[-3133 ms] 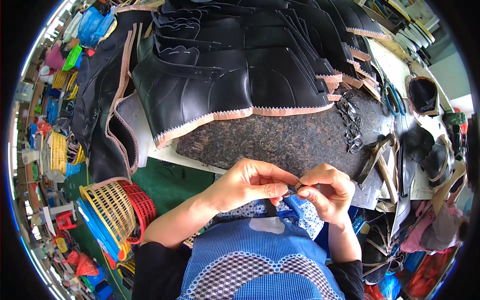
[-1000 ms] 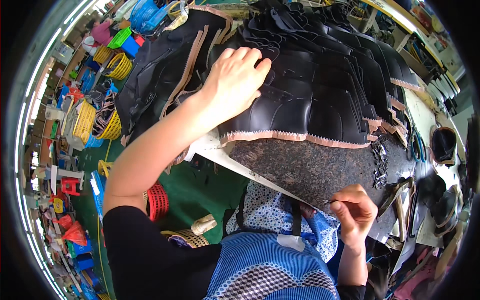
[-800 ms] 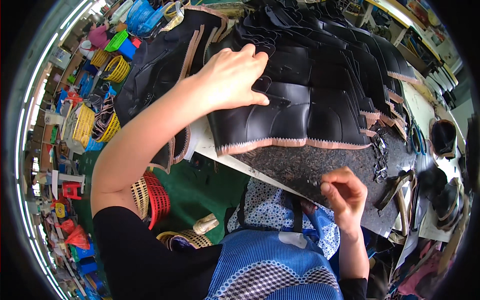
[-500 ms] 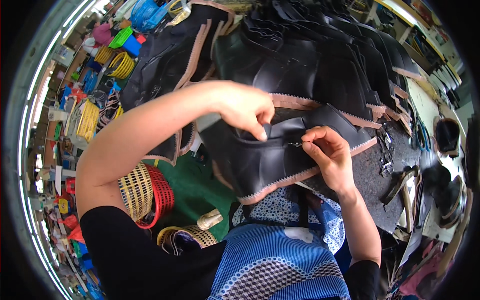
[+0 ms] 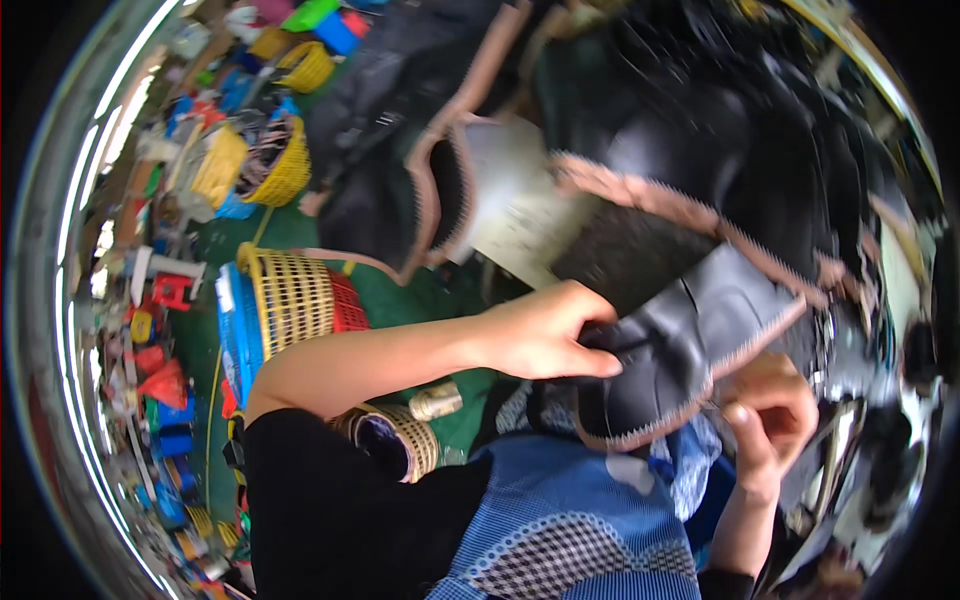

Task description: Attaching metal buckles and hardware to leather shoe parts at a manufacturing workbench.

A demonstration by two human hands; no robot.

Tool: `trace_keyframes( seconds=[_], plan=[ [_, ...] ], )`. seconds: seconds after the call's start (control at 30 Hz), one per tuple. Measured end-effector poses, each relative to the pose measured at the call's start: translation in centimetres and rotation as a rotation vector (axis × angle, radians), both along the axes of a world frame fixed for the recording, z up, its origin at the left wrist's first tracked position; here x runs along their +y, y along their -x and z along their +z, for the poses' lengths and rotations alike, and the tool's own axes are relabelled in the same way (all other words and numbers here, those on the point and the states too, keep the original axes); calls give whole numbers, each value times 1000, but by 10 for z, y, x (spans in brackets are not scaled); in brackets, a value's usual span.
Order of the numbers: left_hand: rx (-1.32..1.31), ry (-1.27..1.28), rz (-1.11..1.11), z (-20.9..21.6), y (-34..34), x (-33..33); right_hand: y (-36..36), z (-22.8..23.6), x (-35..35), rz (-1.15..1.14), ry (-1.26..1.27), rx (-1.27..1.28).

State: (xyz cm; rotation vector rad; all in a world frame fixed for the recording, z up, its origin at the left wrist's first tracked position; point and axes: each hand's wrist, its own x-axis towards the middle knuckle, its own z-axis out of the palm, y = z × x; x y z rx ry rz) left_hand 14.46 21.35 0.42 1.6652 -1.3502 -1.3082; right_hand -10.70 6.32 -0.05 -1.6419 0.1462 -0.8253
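Head view: both hands [image 5: 545, 335] grip black leather piece [image 5: 690, 350] beside yellow basket [image 5: 290, 295]

Dark speckled worktable [image 5: 640, 250], blurred, across the upper right. On it: a stack of black leather pieces [image 5: 740, 140] with pinked tan edges, spread toward the far side; a pale sheet [image 5: 510, 205] at the near left corner, partly under the leather. Green floor [image 5: 400, 300] below, to the left. Standing on it: a yellow-and-red woven basket [image 5: 300, 300], a second yellow basket [image 5: 285, 175] farther off, small coloured plastic items along the left rim.
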Motion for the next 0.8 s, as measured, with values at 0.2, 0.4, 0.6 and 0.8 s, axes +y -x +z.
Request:
trace_keyframes(
  seconds=[0.2,0.4,0.6,0.8],
  plan=[
    [174,-38,51,-12,11,-3,3,-27,18,30,-82,223],
    [162,-50,-27,-1,15,-7,-13,-23,17,61,155,251],
    [72,-81,-58,5,20,-6,-16,-11,3,171,382,289],
    [25,-120,-68,14,22,-12,-25,3,-5,285,451,321]
  ],
)
